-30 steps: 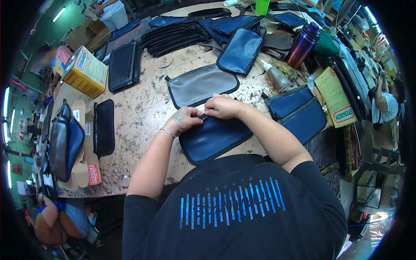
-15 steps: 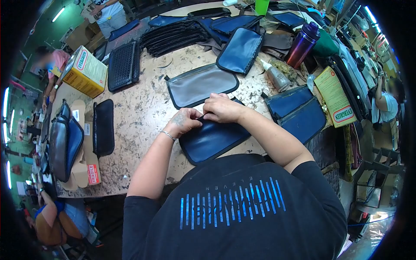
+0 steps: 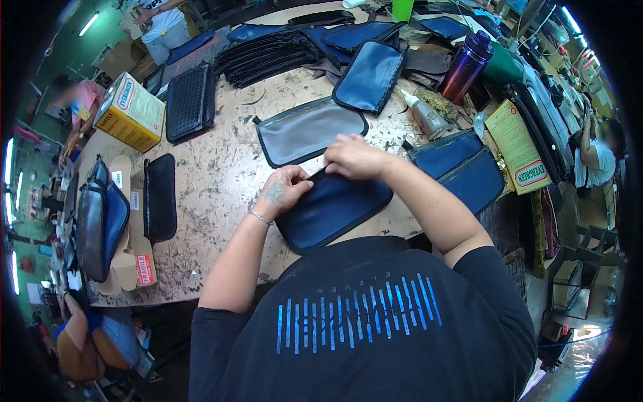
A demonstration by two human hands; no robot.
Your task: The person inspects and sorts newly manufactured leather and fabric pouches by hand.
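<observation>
A dark blue zip pouch (image 3: 331,213) with black edging lies on the table just in front of my body. At its upper left corner, my left hand (image 3: 284,191) is closed, thumb and forefinger pinching the edge. My right hand (image 3: 356,158) grips the same top edge farther right, its fingers bent down over it. Whether a zip pull is between those fingers is hidden. Beyond the hands lies a grey pouch (image 3: 311,134) with black trim, partly under another blue pouch (image 3: 370,77).
More blue pouches (image 3: 462,175) lie right; a black pouch stack (image 3: 268,57) stands at the back. Around the worktable (image 3: 214,221) are a metal bottle (image 3: 467,67), a glue bottle (image 3: 426,117), yellow tins (image 3: 132,112) and a cardboard box (image 3: 137,231). Other people are at the sides.
My right hand has slid right along the pouch's top edge, widening the gap between my hands. My left hand stays at the left corner, and the pouch has flattened somewhat.
</observation>
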